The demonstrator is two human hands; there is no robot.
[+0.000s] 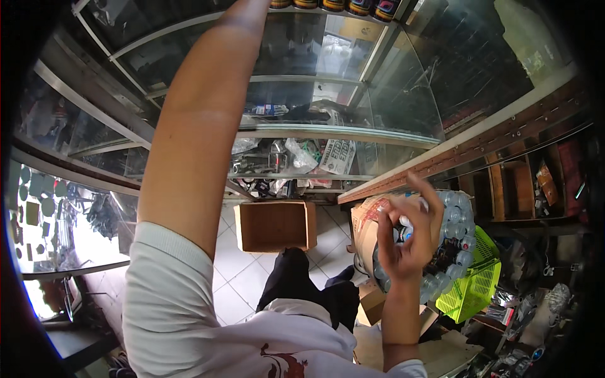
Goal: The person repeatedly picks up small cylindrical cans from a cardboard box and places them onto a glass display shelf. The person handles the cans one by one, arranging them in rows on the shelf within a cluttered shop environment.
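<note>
My left arm [189,132] stretches up and forward past the glass display case, and its hand is cut off by the top edge. Just right of where it leaves the picture stands a row of dark cans [333,5] with coloured designs. My right hand [413,242] is raised in front of a pack of clear plastic bottles [455,217], its fingers curved and apart. A small white and blue shape [404,223] shows between those fingers; I take it to lie behind the hand, among the bottles.
An open cardboard box [276,247] sits on the white tiled floor [236,277] by my legs. Glass shelves [302,133] with bagged goods rise ahead. To the right are a cardboard carton [364,230], a lime-green plastic basket [469,293] and wooden compartments [513,183].
</note>
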